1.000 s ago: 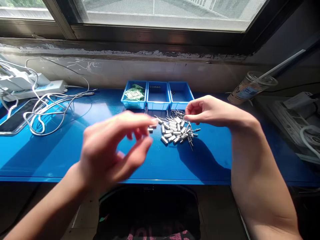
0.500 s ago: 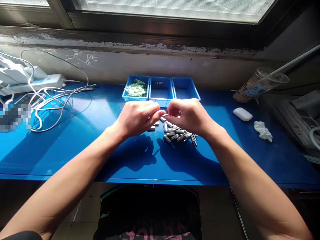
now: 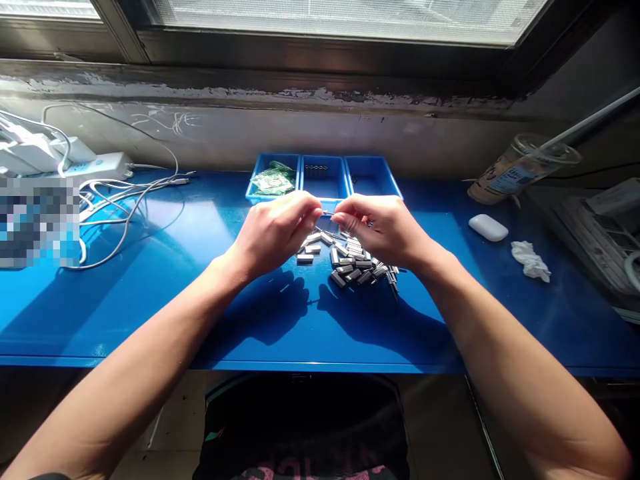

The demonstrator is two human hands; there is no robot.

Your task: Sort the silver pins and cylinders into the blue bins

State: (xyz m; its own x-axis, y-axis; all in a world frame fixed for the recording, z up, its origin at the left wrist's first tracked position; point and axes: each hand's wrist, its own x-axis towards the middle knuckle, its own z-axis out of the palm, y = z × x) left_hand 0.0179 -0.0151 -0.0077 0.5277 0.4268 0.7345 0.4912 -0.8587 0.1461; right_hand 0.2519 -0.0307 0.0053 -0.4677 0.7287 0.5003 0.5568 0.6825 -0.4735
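A pile of small silver metal parts with thin leads (image 3: pixel 353 263) lies on the blue table (image 3: pixel 150 293). My left hand (image 3: pixel 277 230) and my right hand (image 3: pixel 383 227) meet just above the pile, fingers pinched together. Between their fingertips is one small metal part (image 3: pixel 327 214), held at both ends. Behind the hands stand three blue bins in a row: the left bin (image 3: pixel 273 180) holds green pieces, the middle bin (image 3: pixel 323 177) holds small dark items, the right bin (image 3: pixel 373 179) looks nearly bare.
White cables (image 3: pixel 125 197) and a power strip (image 3: pixel 95 165) lie at the left. A plastic cup with a straw (image 3: pixel 517 173), a white earbud case (image 3: pixel 487 227) and a crumpled tissue (image 3: pixel 530 260) sit at the right. A window sill runs behind.
My left hand came forward from near the camera to meet my right hand. Both now pinch one small part, lifted slightly above the pile.
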